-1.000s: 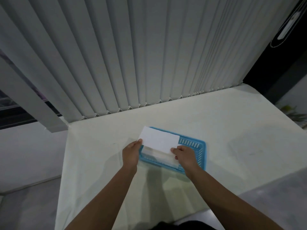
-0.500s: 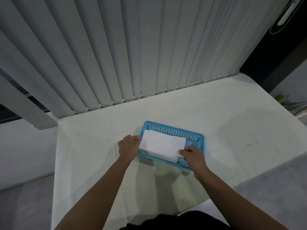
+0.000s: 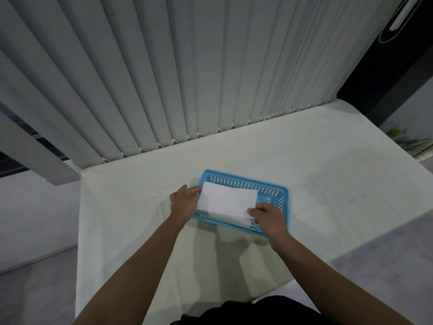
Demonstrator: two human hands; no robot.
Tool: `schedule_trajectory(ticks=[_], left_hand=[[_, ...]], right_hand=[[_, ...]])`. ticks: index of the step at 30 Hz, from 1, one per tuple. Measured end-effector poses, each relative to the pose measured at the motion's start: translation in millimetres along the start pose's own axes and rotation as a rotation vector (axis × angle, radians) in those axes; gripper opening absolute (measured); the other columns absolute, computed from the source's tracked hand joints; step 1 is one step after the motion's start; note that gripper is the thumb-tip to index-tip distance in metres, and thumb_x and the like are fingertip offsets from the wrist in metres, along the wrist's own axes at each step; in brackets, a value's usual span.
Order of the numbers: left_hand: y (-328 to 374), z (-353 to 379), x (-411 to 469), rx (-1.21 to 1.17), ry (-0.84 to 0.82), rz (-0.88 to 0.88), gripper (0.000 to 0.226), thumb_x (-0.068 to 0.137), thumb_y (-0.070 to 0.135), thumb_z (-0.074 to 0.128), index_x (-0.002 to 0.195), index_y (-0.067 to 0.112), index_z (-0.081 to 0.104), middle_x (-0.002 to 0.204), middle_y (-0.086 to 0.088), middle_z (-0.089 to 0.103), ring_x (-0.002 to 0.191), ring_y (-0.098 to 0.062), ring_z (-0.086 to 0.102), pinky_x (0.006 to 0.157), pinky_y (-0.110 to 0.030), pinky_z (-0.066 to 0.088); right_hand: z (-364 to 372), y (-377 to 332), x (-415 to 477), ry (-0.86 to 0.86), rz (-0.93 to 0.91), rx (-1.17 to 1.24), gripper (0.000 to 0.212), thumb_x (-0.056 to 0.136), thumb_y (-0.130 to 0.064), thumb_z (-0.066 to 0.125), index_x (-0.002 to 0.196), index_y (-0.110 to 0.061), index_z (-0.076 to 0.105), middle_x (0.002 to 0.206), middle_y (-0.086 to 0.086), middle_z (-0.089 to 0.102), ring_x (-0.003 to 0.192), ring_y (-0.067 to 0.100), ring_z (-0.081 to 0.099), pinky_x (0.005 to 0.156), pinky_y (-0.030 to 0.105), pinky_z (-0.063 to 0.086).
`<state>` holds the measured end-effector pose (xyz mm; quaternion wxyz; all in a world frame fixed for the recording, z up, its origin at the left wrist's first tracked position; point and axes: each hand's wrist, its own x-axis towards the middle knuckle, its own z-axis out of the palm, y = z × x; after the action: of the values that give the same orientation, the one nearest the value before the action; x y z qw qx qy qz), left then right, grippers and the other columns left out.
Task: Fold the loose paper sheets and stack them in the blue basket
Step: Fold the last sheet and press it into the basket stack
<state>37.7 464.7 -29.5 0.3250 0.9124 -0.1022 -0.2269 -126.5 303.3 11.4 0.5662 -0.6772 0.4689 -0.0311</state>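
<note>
A blue slotted basket [image 3: 273, 186] stands on the white table [image 3: 328, 184], just beyond my hands. A folded white paper sheet [image 3: 228, 201] lies across the basket's left part, on top of other folded sheets [image 3: 236, 219] whose edges show beneath it. My left hand [image 3: 184, 201] holds the sheet's left edge at the basket's left wall. My right hand [image 3: 269, 216] pinches the sheet's near right corner over the basket's front rim.
Grey vertical blinds [image 3: 187, 78] hang along the table's far edge. The table ends close on the left, with floor [image 3: 35, 231] below. A dark opening [image 3: 386, 66] and a plant [image 3: 403, 139] lie at the far right.
The folded sheet came down from above the basket onto the stack inside it. Both hands followed it down and stay on its edges.
</note>
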Motion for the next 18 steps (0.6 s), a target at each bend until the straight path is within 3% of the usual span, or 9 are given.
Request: schedule_trajectory(ticks=[3, 9, 12, 14, 18], left_hand=[[0, 0, 0, 0.014, 0.003, 0.008, 0.048, 0.097, 0.016, 0.024, 0.124, 0.034, 0.06, 0.116, -0.01, 0.053, 0.122, -0.027, 0.041, 0.111, -0.037, 0.024], [-1, -2, 0, 0.065, 0.0, 0.043, 0.057, 0.095, 0.007, 0.018, 0.129, 0.032, 0.057, 0.104, -0.008, 0.049, 0.114, -0.026, 0.046, 0.109, -0.037, 0.024], [-3, -2, -1, 0.121, 0.011, 0.05, 0.055, 0.098, 0.01, 0.018, 0.133, 0.033, 0.053, 0.124, -0.013, 0.05, 0.124, -0.029, 0.04, 0.11, -0.037, 0.024], [-6, -1, -5, 0.186, 0.025, 0.058, 0.049, 0.101, 0.015, 0.021, 0.134, 0.037, 0.05, 0.148, -0.011, 0.038, 0.135, -0.031, 0.028, 0.112, -0.036, 0.023], [-9, -2, -12, 0.252, 0.049, 0.092, 0.046, 0.102, 0.016, 0.025, 0.132, 0.037, 0.052, 0.156, -0.007, 0.029, 0.139, -0.028, 0.022, 0.109, -0.032, 0.027]], right_hand=[[3, 0, -1, -0.003, -0.002, -0.007, 0.014, 0.083, -0.016, 0.069, 0.074, -0.009, 0.062, 0.076, 0.006, 0.062, 0.066, 0.018, 0.055, 0.064, 0.03, 0.042], [5, 1, -1, -0.012, 0.006, -0.009, 0.014, 0.084, -0.017, 0.07, 0.073, -0.013, 0.062, 0.082, 0.005, 0.064, 0.077, 0.022, 0.059, 0.077, 0.035, 0.046], [6, 1, -2, -0.02, 0.008, -0.003, 0.014, 0.084, -0.021, 0.069, 0.08, -0.008, 0.066, 0.084, 0.007, 0.066, 0.079, 0.023, 0.06, 0.078, 0.036, 0.047], [7, 2, -2, 0.004, 0.004, -0.012, 0.022, 0.085, -0.028, 0.069, 0.079, -0.007, 0.068, 0.08, 0.006, 0.067, 0.074, 0.021, 0.06, 0.075, 0.034, 0.047], [4, 6, 0, 0.088, 0.025, -0.023, 0.027, 0.085, -0.035, 0.067, 0.068, -0.014, 0.068, 0.07, -0.002, 0.068, 0.066, 0.014, 0.06, 0.07, 0.034, 0.048]])
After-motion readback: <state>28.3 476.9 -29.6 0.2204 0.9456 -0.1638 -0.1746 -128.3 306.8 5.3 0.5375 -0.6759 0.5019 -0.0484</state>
